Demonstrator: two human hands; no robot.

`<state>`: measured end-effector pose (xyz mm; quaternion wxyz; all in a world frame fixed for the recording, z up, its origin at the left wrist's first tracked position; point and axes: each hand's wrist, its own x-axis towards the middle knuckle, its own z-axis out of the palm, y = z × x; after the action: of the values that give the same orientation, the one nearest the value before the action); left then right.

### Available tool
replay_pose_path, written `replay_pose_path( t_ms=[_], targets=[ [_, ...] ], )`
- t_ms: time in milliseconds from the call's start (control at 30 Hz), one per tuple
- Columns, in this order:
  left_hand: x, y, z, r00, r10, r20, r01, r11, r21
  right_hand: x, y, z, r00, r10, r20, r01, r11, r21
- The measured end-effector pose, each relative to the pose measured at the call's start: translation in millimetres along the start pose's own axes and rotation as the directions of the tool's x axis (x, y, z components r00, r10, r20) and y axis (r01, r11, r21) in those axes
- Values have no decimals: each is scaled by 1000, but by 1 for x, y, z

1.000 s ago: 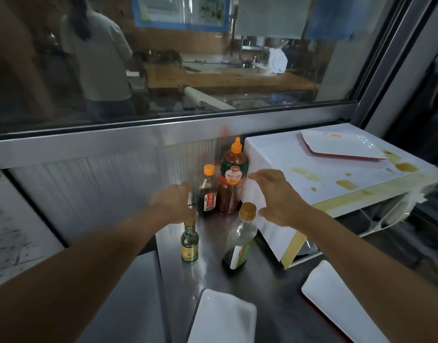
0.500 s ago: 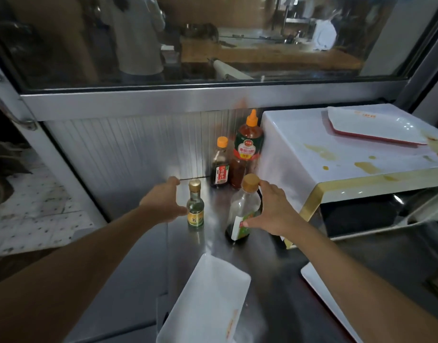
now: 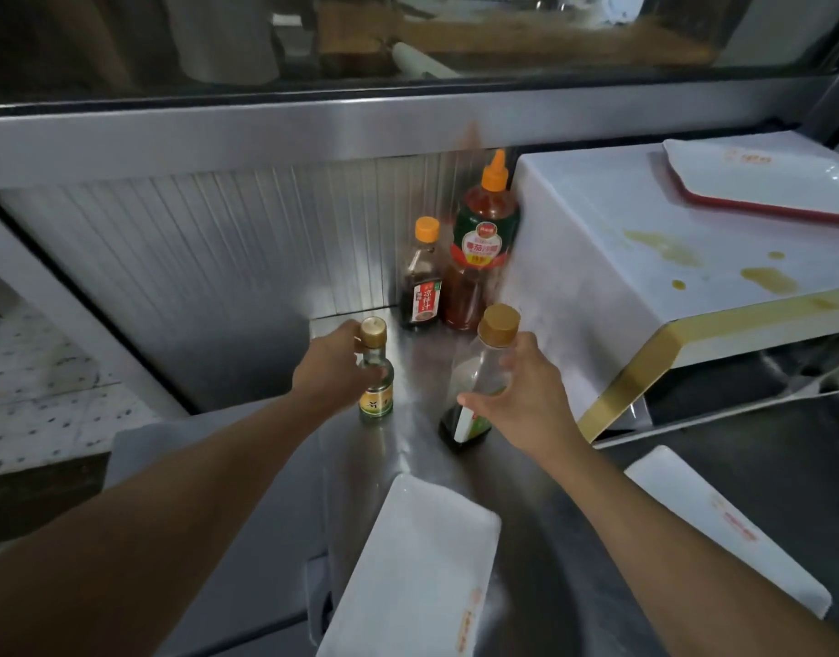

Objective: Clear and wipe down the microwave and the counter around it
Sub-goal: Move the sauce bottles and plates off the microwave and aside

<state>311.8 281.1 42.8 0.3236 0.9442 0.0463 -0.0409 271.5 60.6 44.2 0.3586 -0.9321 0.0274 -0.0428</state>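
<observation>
On the steel worktop point(image 3: 427, 448), the left hand point(image 3: 332, 372) has its fingers curled round the small bottle point(image 3: 375, 372), the right hand point(image 3: 526, 400) has its fingers wrapped round the tall bottle point(image 3: 479, 372) beside it, and the stained microwave point(image 3: 645, 258) stands just right, a tray point(image 3: 763, 182) on top.

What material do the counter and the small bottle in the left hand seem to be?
Counter: likely stainless steel with a brushed finish; it is grey and gives dull reflections. Small bottle, gripped by the left hand: clear, so glass or hard plastic, I cannot tell which; its cap looks like gold metal.
</observation>
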Motion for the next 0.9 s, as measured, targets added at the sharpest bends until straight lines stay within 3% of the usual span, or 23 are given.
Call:
replay_pose_path(
  t_ms=[300, 633, 900],
  targets=[
    [12, -8, -9, 997, 72, -36, -71, 997, 32, 13, -27, 8, 995, -9, -95, 12, 1000, 23],
    [28, -41, -54, 989, 48, -141, -48, 999, 4, 74, -86, 46, 992, -25, -125, 38, 994, 103],
    [52, -67, -75, 977, 91, -191, -96, 995, -18, 120, -112, 91, 992, -1, -126, 3, 1000, 18]
  ],
)
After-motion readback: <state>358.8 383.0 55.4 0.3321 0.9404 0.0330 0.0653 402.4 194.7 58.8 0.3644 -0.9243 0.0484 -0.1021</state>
